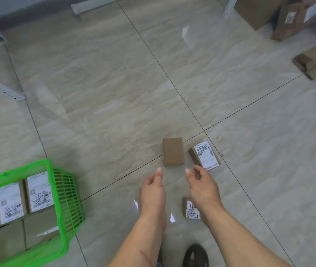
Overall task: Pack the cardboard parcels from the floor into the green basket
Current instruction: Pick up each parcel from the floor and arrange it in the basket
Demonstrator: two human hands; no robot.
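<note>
A plain brown cardboard parcel (173, 151) lies on the tiled floor just beyond both hands. Right of it lies a second parcel (204, 155) with a white label facing up. A third labelled parcel (190, 208) sits partly under my right forearm. My left hand (153, 189) and my right hand (203, 185) hover side by side just short of the plain parcel, fingers apart, holding nothing. The green basket (66, 191) stands at the lower left and holds several labelled parcels (39, 190) in a row.
Larger cardboard boxes (292, 18) stand at the far right, with more small parcels (314, 61) on the floor below them. Metal shelf legs (1, 89) run along the left edge. A dark shoe (195, 255) shows at the bottom.
</note>
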